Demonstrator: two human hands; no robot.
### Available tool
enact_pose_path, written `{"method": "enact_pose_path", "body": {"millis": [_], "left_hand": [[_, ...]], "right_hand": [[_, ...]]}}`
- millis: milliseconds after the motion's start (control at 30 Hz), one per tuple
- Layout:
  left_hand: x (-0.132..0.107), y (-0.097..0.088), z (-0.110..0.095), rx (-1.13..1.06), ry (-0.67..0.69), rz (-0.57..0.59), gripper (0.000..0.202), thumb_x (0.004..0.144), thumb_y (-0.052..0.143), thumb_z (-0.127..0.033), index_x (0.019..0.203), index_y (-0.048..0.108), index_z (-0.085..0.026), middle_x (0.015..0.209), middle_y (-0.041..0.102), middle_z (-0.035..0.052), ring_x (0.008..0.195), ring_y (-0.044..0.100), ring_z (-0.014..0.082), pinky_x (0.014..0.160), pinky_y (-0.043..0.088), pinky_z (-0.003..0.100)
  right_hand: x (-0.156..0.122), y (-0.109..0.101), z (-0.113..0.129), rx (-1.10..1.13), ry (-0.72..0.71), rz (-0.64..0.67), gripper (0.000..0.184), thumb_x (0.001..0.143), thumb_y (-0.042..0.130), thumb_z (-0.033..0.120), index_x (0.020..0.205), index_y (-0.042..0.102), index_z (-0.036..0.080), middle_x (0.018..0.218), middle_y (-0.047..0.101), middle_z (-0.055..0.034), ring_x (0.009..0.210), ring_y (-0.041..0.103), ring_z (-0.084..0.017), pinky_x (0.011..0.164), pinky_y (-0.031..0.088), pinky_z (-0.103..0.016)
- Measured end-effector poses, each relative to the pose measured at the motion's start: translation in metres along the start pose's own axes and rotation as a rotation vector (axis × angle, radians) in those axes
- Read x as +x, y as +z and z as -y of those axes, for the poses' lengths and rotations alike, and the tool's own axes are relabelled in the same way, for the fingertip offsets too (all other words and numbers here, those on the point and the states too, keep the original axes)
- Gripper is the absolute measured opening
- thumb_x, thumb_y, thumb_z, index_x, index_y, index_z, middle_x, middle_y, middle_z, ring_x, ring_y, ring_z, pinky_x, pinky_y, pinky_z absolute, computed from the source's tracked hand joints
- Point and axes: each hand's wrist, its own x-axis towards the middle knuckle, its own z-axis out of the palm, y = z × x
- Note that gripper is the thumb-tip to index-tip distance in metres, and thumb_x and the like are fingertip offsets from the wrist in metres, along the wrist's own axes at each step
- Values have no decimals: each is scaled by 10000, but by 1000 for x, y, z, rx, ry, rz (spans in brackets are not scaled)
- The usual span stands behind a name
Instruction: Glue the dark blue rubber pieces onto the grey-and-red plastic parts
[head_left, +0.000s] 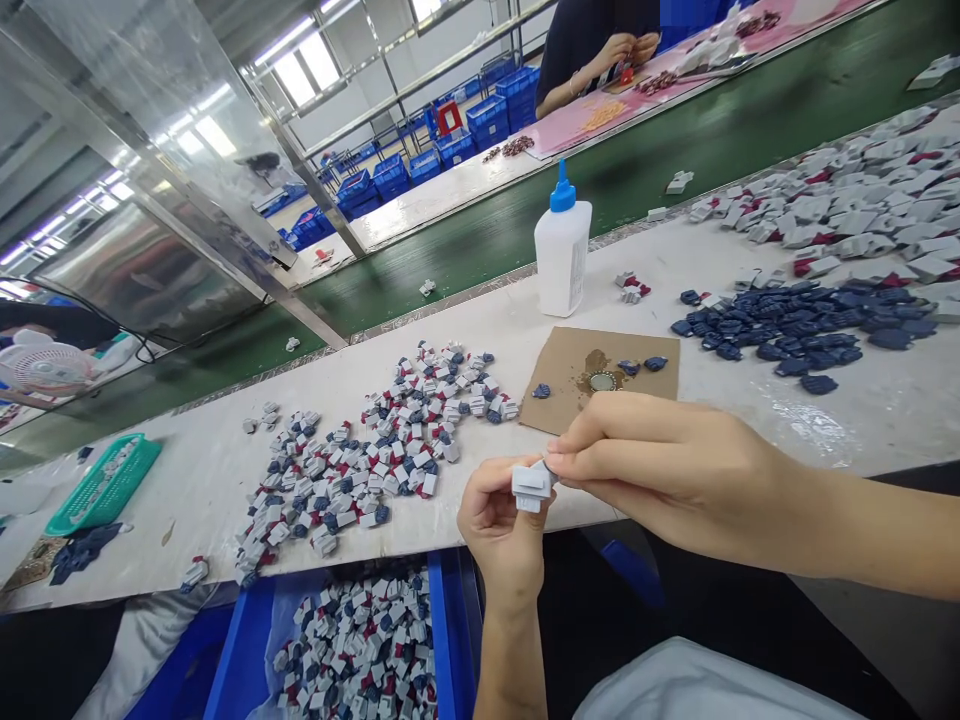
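- Fan point(49, 362), white and pink, at the far left.
- Basket point(105, 485), green, perforated plastic, pale pieces inside; at the left of the desk point(202, 440).
- Cloth-like dark item point(86, 553), crumpled, just beside the basket.
- Heap of small pieces point(394, 440), grey, navy and dark red, spread over the middle of the desk; a few lie apart at its edges.
- Bin point(244, 640), blue, below the desk edge, filled with similar pieces.
- Left hand point(502, 540), in front of the desk edge: fingers closed on a grey plastic piece point(531, 483), thumb beneath, stepped face towards the camera.
- Cardboard sheet point(559, 360), brown, lying on the desk beyond the hands; bears a wet-looking stain, a small round dish point(602, 382) and a few navy pieces point(655, 364).
- Squeeze bottle point(562, 260), white, blue nozzle cap, upright behind the cardboard.
- Co-worker point(592, 65), partly in view across the conveyor belt point(795, 85), which is green; both hands together over small parts.
- Right hand point(675, 475): fingers pinched together at the upper right corner of the grey plastic piece; whether a further part sits between them is hidden.
- Pile of navy parts point(810, 320), right of the cardboard.
- Pile of grey and dark red pieces point(862, 195), larger, behind the navy pile, at far right.
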Motion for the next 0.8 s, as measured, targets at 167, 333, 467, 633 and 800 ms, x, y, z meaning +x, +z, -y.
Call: {"method": "enact_pose_path", "body": {"millis": [167,333,467,633,800], "left_hand": [[4,0,-2,48,-176,-67,114,709,755,-177,798,691,-210,749,711,-19,686,664,79,662,539,170],[8,4,2,52,-346,-217,243,626,810,-297,752,654,-161,692,717,14,617,680,126,609,552,221],[6,6,10,75,-417,-280,315,604,812,-362,764,642,-150,696,707,20,628,678,121,644,554,233],[5,-8,20,177,-447,-205,343,649,757,-436,790,620,-155,744,688,30,652,668,126,664,543,253],[14,-33,23,456,-378,-85,138,654,729,-250,749,674,-165,706,669,44,673,612,176,654,524,315]], "right_hand": [[2,5,-16,87,56,82,164,887,497,95,802,631,139,793,617,-61,720,565,-119,607,438,-220],[6,14,-37,207,231,138,112,830,564,121,775,661,135,728,633,-26,647,581,-100,560,437,-198],[4,24,-42,280,370,120,113,805,561,138,751,659,123,705,642,-30,643,590,-108,556,452,-198],[0,38,-45,411,521,145,103,782,572,175,742,655,128,721,664,-30,672,619,-115,590,485,-197],[-8,67,-67,293,491,126,127,787,568,205,724,658,140,693,662,-33,631,624,-135,566,495,-226]]}}
